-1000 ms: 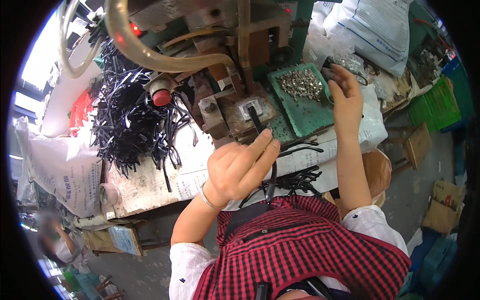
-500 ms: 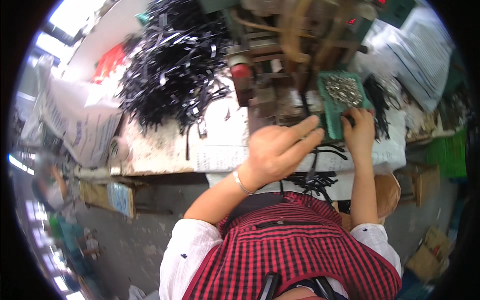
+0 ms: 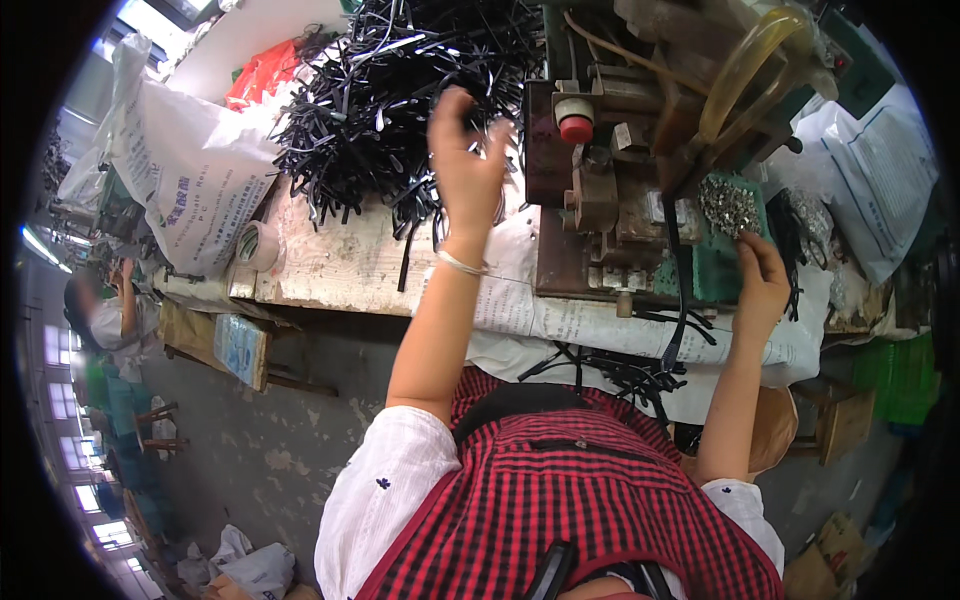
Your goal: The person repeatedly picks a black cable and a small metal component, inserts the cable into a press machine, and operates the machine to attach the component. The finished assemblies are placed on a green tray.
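My left hand (image 3: 465, 170) reaches over the near side of a large heap of thin black strips (image 3: 390, 80), which look like spectacle temples. Its thumb and fingers are apart and blurred, with nothing visible in them. At the right, my right hand (image 3: 762, 290) has its fingertips drawn together at the edge of small silvery metal pieces (image 3: 728, 203) in a green tray (image 3: 715, 270). What those fingertips hold, if anything, is too small to make out. Between my hands stands a bench machine (image 3: 600, 195), a single black strip (image 3: 680, 310) hanging down at its front.
A red button (image 3: 575, 128) sits on the machine, and a yellowish hose (image 3: 735, 90) loops above it. More black strips (image 3: 630, 372) lie at the bench's front edge. Left are a tape roll (image 3: 258, 246) and a white sack (image 3: 190, 170); a plastic bag (image 3: 870, 180) lies right.
My left hand has moved from in front of the machine leftward and away to the black heap. My right hand stays by the green tray, its fingertips now at the metal pieces. The view has shifted.
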Demonstrator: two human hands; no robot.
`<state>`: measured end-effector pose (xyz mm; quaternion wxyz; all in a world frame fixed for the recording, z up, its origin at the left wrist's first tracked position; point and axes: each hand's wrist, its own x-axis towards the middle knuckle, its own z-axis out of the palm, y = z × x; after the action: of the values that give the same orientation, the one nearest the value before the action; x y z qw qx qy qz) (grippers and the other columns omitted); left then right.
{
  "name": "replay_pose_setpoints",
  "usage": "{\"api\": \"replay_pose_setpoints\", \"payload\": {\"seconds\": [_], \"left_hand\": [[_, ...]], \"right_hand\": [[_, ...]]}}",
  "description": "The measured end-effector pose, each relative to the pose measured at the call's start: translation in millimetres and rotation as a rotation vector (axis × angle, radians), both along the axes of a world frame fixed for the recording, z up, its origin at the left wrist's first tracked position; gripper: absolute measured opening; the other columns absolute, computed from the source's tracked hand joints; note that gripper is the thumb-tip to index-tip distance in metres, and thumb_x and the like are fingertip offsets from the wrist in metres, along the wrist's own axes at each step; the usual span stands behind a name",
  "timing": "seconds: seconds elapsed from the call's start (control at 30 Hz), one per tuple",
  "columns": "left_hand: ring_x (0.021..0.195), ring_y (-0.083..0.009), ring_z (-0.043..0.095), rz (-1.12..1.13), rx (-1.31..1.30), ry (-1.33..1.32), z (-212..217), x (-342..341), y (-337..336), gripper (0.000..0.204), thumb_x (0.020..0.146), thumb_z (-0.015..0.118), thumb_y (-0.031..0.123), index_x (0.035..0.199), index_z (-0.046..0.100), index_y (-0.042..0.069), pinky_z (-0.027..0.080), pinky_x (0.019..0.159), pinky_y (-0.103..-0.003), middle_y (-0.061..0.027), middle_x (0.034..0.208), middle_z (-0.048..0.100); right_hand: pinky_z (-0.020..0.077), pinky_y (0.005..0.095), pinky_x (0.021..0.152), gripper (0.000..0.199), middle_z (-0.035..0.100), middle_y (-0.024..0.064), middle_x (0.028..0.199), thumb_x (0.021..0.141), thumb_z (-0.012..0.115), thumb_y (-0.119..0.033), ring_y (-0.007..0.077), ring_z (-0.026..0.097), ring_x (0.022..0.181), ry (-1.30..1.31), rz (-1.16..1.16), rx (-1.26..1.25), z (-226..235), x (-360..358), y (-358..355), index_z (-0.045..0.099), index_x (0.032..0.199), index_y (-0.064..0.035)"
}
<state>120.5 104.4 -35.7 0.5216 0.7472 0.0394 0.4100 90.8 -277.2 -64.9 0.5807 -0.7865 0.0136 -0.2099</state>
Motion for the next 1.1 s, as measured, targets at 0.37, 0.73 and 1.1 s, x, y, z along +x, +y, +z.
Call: {"api": "replay_pose_setpoints", "payload": {"seconds": [0.37,0.73,1.1], "left_hand": [[0.090,-0.0311,0.071,0.473,1.016,0.826,-4,-30,91,0.015,0.085,0.077,0.023,0.091,0.076,0.009,0.057,0.077,-0.041,-0.0078,0.099,0.071],[0.077,-0.0264,0.069,0.300,0.633,0.551,-6,-46,79,0.012,0.089,0.074,0.016,0.093,0.073,0.005,0.053,0.072,-0.036,-0.0100,0.086,0.073],[0.074,-0.0067,0.063,-0.154,-0.221,0.056,-2,-66,1,0.012,0.105,0.062,0.011,0.101,0.064,0.000,0.047,0.059,-0.018,-0.0081,0.092,0.074]], "right_hand": [[0.0493,0.0245,0.089,0.018,0.074,0.0027,0.100,0.097,0.068,-0.007,0.0102,0.066,0.093,0.128,0.102,0.082,-3,17,15,0.073,0.113,-0.0020],[0.0529,0.0284,0.088,0.013,0.073,0.0046,0.099,0.096,0.069,-0.004,0.0151,0.069,0.095,-0.031,0.292,0.274,65,-33,41,0.072,0.107,0.0019],[0.0553,0.0382,0.075,0.031,0.072,0.0101,0.085,0.077,0.076,-0.001,0.0295,0.070,0.081,-0.499,0.059,-0.179,84,-5,114,0.069,0.108,-0.0031]]}}
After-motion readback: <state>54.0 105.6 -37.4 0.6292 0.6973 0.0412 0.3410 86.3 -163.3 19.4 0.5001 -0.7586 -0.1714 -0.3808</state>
